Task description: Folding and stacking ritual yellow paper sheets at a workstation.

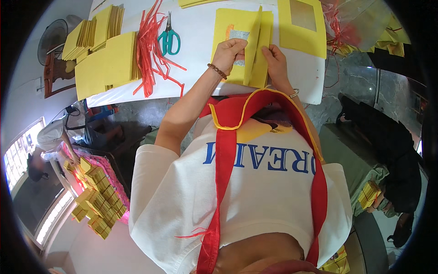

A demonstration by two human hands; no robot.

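Note:
At the table's near edge lies a small stack of yellow paper sheets, the top one bearing a silver patch and an orange mark. A raised yellow sheet stands nearly on edge over the stack, bent along its length. My left hand, with a beaded bracelet at the wrist, pinches this sheet by its left side and partly covers the silver patch. On the right, my right hand has its thumb and fingers closed at the paper's right edge; its fingertips are partly hidden.
Green-handled scissors and a bundle of red plastic strips lie left on the white table. Folded yellow paper stacks stand beyond them. Another yellow sheet is at right. A person sits by tied yellow bundles.

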